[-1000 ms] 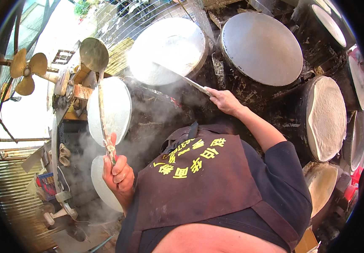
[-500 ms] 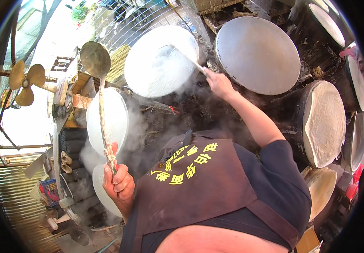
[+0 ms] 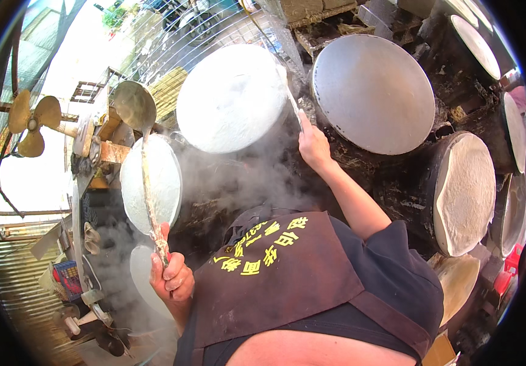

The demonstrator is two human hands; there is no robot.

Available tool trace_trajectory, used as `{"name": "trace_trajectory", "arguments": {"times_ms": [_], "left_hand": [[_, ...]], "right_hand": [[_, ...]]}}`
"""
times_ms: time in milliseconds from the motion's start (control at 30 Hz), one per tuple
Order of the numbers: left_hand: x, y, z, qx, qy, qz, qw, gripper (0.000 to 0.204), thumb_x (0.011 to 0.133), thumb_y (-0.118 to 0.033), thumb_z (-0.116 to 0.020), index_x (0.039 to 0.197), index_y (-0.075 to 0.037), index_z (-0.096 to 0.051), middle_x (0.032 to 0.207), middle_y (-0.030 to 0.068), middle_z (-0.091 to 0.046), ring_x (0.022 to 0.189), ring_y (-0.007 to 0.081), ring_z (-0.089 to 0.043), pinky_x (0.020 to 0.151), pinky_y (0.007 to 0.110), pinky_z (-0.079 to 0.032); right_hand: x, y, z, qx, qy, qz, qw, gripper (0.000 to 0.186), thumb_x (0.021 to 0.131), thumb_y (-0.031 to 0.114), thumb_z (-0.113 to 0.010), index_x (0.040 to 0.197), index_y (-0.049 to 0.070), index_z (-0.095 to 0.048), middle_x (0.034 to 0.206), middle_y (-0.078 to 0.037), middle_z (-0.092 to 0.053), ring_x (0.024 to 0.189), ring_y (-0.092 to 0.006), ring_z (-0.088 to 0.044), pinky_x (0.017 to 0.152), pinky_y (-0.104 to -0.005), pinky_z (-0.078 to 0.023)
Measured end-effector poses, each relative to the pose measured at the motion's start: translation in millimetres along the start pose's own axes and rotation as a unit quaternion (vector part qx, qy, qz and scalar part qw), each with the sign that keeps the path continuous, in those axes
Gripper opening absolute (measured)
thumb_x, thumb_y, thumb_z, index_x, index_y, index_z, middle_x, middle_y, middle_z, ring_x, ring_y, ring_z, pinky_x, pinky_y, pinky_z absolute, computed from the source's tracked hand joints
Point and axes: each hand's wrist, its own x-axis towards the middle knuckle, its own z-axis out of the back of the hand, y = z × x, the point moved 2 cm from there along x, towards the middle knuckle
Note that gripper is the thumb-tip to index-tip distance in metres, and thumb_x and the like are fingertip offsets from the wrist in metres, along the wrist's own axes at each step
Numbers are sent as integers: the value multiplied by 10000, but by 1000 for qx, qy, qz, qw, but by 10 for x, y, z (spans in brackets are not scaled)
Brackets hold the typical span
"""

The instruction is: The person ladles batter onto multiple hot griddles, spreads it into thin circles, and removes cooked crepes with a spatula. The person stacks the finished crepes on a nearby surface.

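In my left hand (image 3: 173,277), closed around its handle, a long ladle (image 3: 134,105) is held upright. Its round metal bowl sits at the top, and whitish residue coats the handle. My right hand (image 3: 315,147) grips a thin flat scraper (image 3: 291,96), whose whitened tip is at the right rim of a round griddle (image 3: 229,100). White batter covers that griddle. To its right is a bare grey metal griddle (image 3: 373,94). Behind the ladle handle stands a smaller white-covered round griddle (image 3: 165,183), partly veiled by steam.
Another round plate (image 3: 149,280) shows dimly through steam at lower left. On the right, a dark drum carries a pale sheet with a loose edge (image 3: 467,195); more round plates curve beyond it. A fan (image 3: 34,125) stands at far left. A dark apron (image 3: 275,280) covers my front.
The scraper tip has moved from the middle of the batter to the griddle's right rim. My right hand has come slightly nearer. The batter looks more even, while the ladle stays raised.
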Motion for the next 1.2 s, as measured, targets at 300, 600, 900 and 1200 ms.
{"name": "trace_trajectory", "arguments": {"times_ms": [300, 600, 900, 1200], "left_hand": [[134, 15, 29, -5, 50, 20, 999, 546, 1044, -301, -337, 1521, -199, -91, 726, 21, -354, 421, 42, -293, 286, 182, -273], [122, 71, -1, 49, -13, -52, 997, 524, 1032, -295, -384, 1505, -207, -176, 700, 8, -371, 429, 58, -303, 275, 187, -302], [-2, 48, 53, 42, -23, -47, 998, 519, 1035, -283, -375, 1504, -182, -177, 690, 2, -348, 406, 43, -240, 275, 177, -273], [-191, 64, 35, 13, -54, -63, 996, 516, 1045, -280, -338, 1513, -173, -148, 696, 0, -352, 432, 45, -248, 295, 181, -239]], "right_hand": [[1083, 166, -145, -1, 45, 97, 994, 504, 813, 76, -473, 1312, 143, -457, 892, -253, -648, 851, -427, -628, 772, -490, -497], [828, 209, -558, -60, 70, 109, 990, 401, 811, 108, -480, 1206, 113, -552, 967, -231, -648, 871, -415, -631, 780, -479, -506], [380, 426, -508, -75, 57, 54, 994, 405, 812, 99, -468, 1198, 110, -587, 864, -268, -602, 790, -457, -611, 732, -540, -501], [278, 282, -264, -92, 63, 26, 993, 518, 825, 103, -487, 1340, 151, -457, 883, -249, -610, 813, -425, -619, 743, -510, -500]]}}
